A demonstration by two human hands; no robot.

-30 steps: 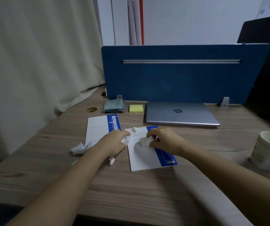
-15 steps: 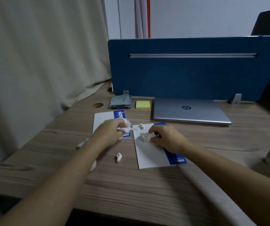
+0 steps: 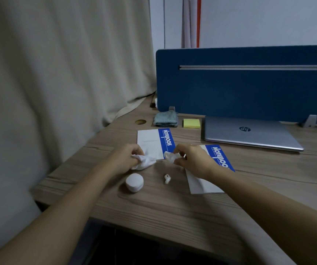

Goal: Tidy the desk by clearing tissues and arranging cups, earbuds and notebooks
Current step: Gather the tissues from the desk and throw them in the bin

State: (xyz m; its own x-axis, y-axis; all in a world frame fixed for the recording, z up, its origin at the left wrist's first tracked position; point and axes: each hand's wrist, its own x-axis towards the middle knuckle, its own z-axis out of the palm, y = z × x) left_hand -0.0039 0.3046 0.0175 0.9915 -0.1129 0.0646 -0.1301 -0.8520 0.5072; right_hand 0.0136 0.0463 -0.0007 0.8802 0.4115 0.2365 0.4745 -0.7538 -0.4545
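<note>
left hand (image 3: 124, 159) grips crumpled tissue (image 3: 145, 160) on desk (image 3: 173, 207) | right hand (image 3: 191, 159) pinches second tissue (image 3: 170, 156) (perhaps an earbud too) | soft, weightless; bunch anywhere | loose earbud (image 3: 166, 178) slippery

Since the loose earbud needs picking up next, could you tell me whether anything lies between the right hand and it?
Nothing visible does. The earbud lies alone on bare desk, just below the right hand, though that hand already grips a crumpled tissue.
</note>
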